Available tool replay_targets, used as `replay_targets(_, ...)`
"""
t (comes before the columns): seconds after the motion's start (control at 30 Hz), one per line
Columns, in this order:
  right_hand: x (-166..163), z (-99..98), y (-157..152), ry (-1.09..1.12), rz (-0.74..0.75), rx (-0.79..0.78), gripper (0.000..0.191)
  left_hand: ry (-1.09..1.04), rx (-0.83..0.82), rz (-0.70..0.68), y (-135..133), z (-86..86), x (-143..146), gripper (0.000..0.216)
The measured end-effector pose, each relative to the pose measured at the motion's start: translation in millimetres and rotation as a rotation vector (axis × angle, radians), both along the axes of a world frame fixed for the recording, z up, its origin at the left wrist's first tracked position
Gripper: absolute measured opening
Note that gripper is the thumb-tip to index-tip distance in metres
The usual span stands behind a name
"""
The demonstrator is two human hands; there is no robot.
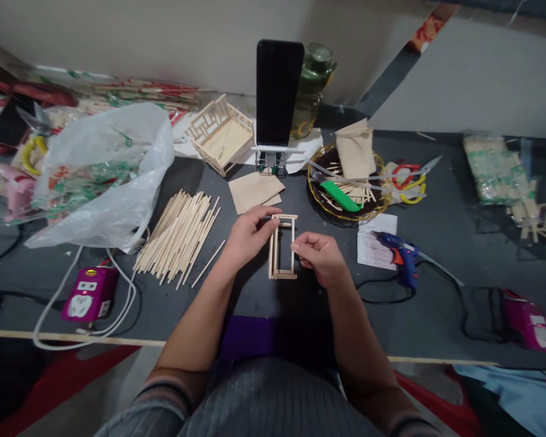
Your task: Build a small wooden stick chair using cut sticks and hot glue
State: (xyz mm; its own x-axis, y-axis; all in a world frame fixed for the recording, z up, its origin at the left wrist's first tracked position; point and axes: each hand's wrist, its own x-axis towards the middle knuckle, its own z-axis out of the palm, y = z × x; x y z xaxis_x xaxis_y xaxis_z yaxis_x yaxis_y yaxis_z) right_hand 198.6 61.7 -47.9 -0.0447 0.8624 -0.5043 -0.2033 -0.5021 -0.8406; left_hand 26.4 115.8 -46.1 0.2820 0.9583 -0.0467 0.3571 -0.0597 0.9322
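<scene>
**One head camera, looking down**

We look from a single camera on our head, facing forward and down onto the dark table [459, 230]. It is near: our left hand [248, 235], right hand [322, 260] and the stick frame [282, 275] lie at the middle, our forearms [195, 328] reach the lower edge, and the wall [164, 36] closes the top.

Sticks [177, 237]: loose pile on the dark table [455, 224], left of centre.
Glue gun [400, 255]: blue, lying on white paper [370, 249] at right.
Phone [277, 91]: upright in a stand [273, 159] at the back, green jar [316, 79] just behind.
Basket [313, 200]: holds a green comb [341, 195].
Plastic bag [104, 176]: crumpled, far left, pink power strip [91, 294] near it.
</scene>
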Motion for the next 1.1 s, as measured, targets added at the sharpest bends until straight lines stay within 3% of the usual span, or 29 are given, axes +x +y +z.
replay_targets(1.1,-2.1,-4.1,0.2,0.011,0.01,-0.015,0.033,-0.004,0.024,-0.005,0.1,-3.2,-1.2,0.025)
